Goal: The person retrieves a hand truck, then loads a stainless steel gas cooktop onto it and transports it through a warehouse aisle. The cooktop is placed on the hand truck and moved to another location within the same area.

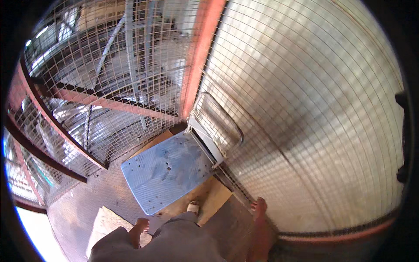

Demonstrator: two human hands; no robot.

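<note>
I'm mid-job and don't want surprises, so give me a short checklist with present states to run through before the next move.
1. Hands free of a load: ok; nothing shows in the left hand or the right hand.
2. Right hand off the mesh wall: cannot tell; it shows against it, contact unclear.
3. Metal handle raised: ok; it stands at the end of the blue platform by the mesh wall.
4. Platform's underside sound: cannot tell; hidden from this view.
5. Floor free of loose sheets: not ok; cardboard sticks out from under the platform.
6. Foot off the cardboard: not ok; it appears to stand on it.
</note>
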